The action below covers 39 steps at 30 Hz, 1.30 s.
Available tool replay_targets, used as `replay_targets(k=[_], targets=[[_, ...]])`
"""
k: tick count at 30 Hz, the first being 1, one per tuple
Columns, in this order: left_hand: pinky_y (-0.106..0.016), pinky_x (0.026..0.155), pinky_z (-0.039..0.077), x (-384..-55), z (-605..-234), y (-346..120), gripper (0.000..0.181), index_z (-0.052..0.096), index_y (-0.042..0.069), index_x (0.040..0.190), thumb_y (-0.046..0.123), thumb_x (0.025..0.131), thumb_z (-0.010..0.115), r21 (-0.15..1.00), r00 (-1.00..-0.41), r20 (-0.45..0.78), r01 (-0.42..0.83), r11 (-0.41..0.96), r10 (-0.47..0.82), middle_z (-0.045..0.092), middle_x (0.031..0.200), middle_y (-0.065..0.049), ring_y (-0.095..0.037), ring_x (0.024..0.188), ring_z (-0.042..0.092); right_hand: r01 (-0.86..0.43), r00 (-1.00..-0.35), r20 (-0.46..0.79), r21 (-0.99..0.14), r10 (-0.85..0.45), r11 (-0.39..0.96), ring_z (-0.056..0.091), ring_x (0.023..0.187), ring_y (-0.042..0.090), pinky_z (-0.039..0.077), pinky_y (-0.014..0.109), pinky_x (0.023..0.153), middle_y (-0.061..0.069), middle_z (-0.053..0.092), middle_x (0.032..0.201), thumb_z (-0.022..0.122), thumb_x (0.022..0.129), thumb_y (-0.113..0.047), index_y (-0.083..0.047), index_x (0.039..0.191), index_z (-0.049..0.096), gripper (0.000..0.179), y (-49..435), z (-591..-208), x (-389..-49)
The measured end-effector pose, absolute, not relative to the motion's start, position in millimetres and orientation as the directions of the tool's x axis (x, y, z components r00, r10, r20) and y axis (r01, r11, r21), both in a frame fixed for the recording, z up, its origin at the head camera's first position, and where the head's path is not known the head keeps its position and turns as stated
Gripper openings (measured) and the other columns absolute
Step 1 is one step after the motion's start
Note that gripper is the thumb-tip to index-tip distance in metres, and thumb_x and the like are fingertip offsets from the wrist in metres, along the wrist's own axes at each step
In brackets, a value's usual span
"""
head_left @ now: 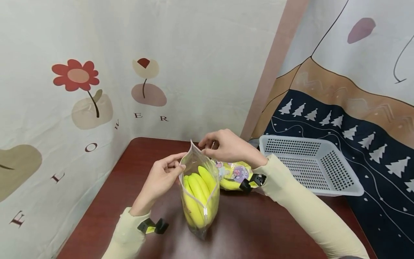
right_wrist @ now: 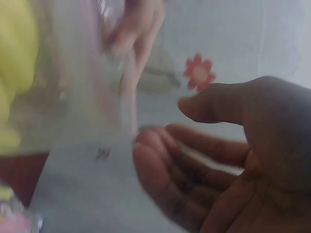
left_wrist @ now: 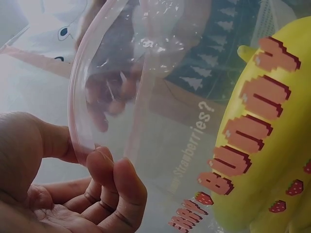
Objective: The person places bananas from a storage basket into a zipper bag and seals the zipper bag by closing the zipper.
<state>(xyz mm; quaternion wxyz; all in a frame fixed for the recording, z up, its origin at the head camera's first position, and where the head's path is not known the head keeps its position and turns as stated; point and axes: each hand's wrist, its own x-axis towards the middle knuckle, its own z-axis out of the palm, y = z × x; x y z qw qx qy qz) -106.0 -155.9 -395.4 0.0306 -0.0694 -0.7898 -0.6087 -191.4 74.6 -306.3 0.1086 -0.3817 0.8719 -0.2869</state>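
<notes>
A clear zip bag (head_left: 194, 153) with a pinkish zip edge stands unzipped on the table, holding several yellow bananas (head_left: 195, 192). Its white slider (head_left: 205, 211) sits at the near side of the mouth. My left hand (head_left: 164, 180) pinches the left part of the bag's rim between thumb and fingers, and the left wrist view shows red lettering and strawberries printed on the plastic. Beside the far right corner of the mouth is my right hand (head_left: 228, 146). In the right wrist view its thumb (right_wrist: 204, 108) stands apart from the bent fingers, with nothing between them.
Behind the right wrist lies another yellow printed package (head_left: 237, 172), partly hidden by the arm. A white perforated basket (head_left: 295, 140) sits at the table's right edge. The dark red table (head_left: 136, 165) backs onto a printed cloth (head_left: 200, 64).
</notes>
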Motion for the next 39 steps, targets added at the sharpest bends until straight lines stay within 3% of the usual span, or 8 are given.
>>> replay_targets(k=[8, 12, 14, 19, 23, 27, 36, 39], targets=[[-0.025, 0.047, 0.043, -103, -395, -158, 0.042, 0.062, 0.011, 0.14, 0.007, 0.098, 0.064, 0.939, -0.989, 0.133, 0.148, 0.309, 0.068, 0.058, 0.077, -0.009, -0.027, 0.055, 0.06, -0.748, -0.544, 0.107, -0.51, -0.832, 0.424, 0.061, 0.114, 0.019, 0.052, 0.026, 0.073, 0.001, 0.054, 0.146, 0.053, 0.096, 0.006, -0.028, 0.149, 0.053, 0.063, 72, -334, -225], [-0.026, 0.047, 0.044, -99, -396, -158, 0.044, 0.061, 0.017, 0.142, 0.011, 0.099, 0.065, 0.921, -0.989, 0.133, 0.148, 0.362, 0.066, 0.059, 0.079, -0.011, -0.024, 0.055, 0.059, -0.808, -0.464, 0.098, -0.454, -0.88, 0.376, 0.051, 0.137, 0.023, 0.051, 0.025, 0.074, 0.007, 0.043, 0.158, 0.054, 0.096, 0.007, -0.026, 0.145, 0.058, 0.059, 61, -347, -229], [-0.026, 0.048, 0.046, -96, -396, -157, 0.045, 0.061, 0.021, 0.142, 0.01, 0.099, 0.065, 0.907, -0.985, 0.156, 0.171, 0.385, 0.071, 0.061, 0.08, -0.01, -0.018, 0.054, 0.058, -0.823, -0.45, 0.108, -0.435, -0.887, 0.364, 0.05, 0.141, 0.025, 0.054, 0.025, 0.081, 0.009, 0.046, 0.156, 0.06, 0.098, 0.0, -0.022, 0.133, 0.067, 0.041, 55, -350, -230], [-0.022, 0.049, 0.043, -83, -392, -154, 0.032, 0.072, 0.029, 0.127, 0.015, 0.098, 0.07, 0.805, -0.943, 0.296, 0.331, 0.492, 0.15, 0.056, 0.07, 0.002, -0.006, 0.054, 0.048, -0.837, -0.463, 0.167, -0.406, -0.87, 0.368, 0.062, 0.12, 0.018, 0.054, 0.031, 0.096, 0.002, 0.061, 0.143, 0.069, 0.099, -0.018, -0.018, 0.101, 0.072, 0.004, 46, -352, -232], [-0.017, 0.05, 0.037, -68, -386, -150, 0.008, 0.079, 0.029, 0.093, 0.029, 0.097, 0.072, 0.681, -0.88, 0.353, 0.474, 0.558, 0.317, 0.045, 0.06, 0.014, 0.002, 0.055, 0.04, -0.847, -0.454, 0.2, -0.399, -0.868, 0.351, 0.064, 0.107, 0.014, 0.051, 0.032, 0.097, -0.005, 0.072, 0.123, 0.069, 0.099, -0.02, -0.018, 0.103, 0.074, 0.006, 43, -354, -233], [-0.014, 0.053, 0.036, -51, -379, -149, 0.031, 0.069, 0.033, 0.067, 0.04, 0.097, 0.071, 0.607, -0.841, 0.317, 0.535, 0.588, 0.438, 0.042, 0.061, 0.021, 0.006, 0.057, 0.038, -0.839, -0.484, 0.223, -0.393, -0.846, 0.377, 0.062, 0.089, 0.015, 0.049, 0.028, 0.082, -0.012, 0.072, 0.094, 0.071, 0.098, -0.025, -0.023, 0.101, 0.076, 0.006, 43, -353, -229], [-0.014, 0.051, 0.032, -30, -368, -167, 0.048, 0.046, 0.035, 0.063, 0.07, 0.08, 0.074, 0.459, -0.886, 0.197, 0.462, 0.759, 0.421, 0.03, 0.059, 0.024, 0.008, 0.055, 0.033, -0.822, -0.54, 0.384, -0.432, -0.749, 0.372, 0.055, 0.079, 0.007, 0.051, 0.026, 0.07, -0.013, 0.07, 0.085, 0.074, 0.096, -0.02, -0.023, 0.092, 0.077, 0.006, 54, -329, -215], [-0.015, 0.053, 0.037, -31, -367, -174, 0.042, 0.047, 0.034, 0.066, 0.05, 0.081, 0.083, 0.467, -0.887, 0.196, 0.459, 0.756, 0.417, 0.038, 0.062, 0.021, 0.006, 0.058, 0.04, -0.825, -0.539, 0.422, -0.44, -0.729, 0.355, 0.057, 0.078, 0.007, 0.052, 0.027, 0.07, -0.012, 0.07, 0.086, 0.075, 0.095, -0.022, -0.023, 0.092, 0.077, 0.004, 62, -321, -212]])
